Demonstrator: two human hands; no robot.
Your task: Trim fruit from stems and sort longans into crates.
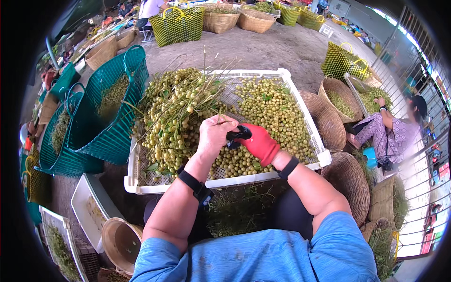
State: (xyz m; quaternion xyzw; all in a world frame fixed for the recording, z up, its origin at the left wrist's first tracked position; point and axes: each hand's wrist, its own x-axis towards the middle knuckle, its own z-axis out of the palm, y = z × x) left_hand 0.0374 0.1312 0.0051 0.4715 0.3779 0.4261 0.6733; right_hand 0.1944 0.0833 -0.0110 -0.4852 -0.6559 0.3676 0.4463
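My bare left hand (215, 134) is over the middle of a white plastic mesh tray (225, 183), its thumb and fingertips pinched together. Against those fingertips is my right hand (259, 142), in a red glove with black fingertips, its fingers curled. Whatever lies between the fingers is too small or hidden to make out. Left of my hands, a heap of small round yellow-green fruit on stems (172, 116) fills that side of the tray. Loose fruit (271, 116), stripped of stems, spreads across the right side and under my hands, with a few leaves among it.
Teal woven baskets (105, 130) stand at left, near a white bin (93, 211) and a round tub (121, 243). Wicker baskets (347, 176) line the right side. There a seated person (394, 130) handles fruit. Stems (239, 211) lie between my knees. Yellow-black baskets (176, 26) stand beyond.
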